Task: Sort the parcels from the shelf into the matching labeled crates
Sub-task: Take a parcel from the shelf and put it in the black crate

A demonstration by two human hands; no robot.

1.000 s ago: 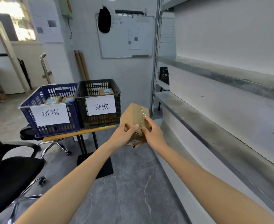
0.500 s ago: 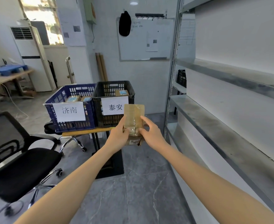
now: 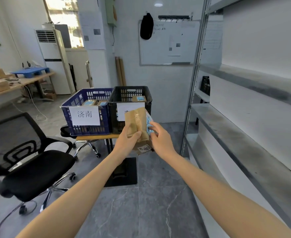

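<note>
Short of the crate table, clear of the shelf on the right, the parcel is held in mid-air with its long axis near upright and its top tipped slightly left. The left hand is wrapped round its lower left side, thumb across the taped face. The right hand grips the right side, fingertips on the blue label, whose writing is partly covered and cannot be read with confidence. The black crate lies directly beyond the parcel, its sign half hidden. The blue crate, marked 济南, stands touching it to the left, nearer the left hand. A forward carry is judged sufficient for the black crate, and a leftward swing would be needed for the blue.
</note>
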